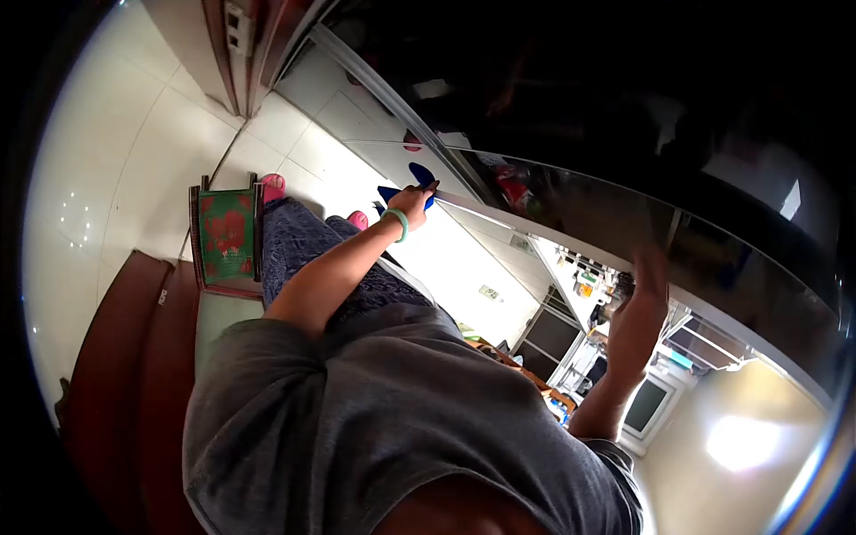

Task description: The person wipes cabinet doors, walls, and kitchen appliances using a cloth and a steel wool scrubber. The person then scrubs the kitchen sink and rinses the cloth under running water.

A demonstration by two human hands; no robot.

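My left hand, with a pale green band at the wrist, is closed on a blue cloth. Pointed ends of the cloth stick out around the fingers. That hand is at the lower edge of a dark glossy panel. Farther right, my right hand is raised at the same panel's edge. Its fingers are in shadow and blend into the dark surface, so their shape is unclear.
A stool with a green and red printed seat stands beside my legs on pale floor tiles. Dark red wooden furniture is at lower left, a wooden door frame at the top. Shelves with small items are behind my right arm.
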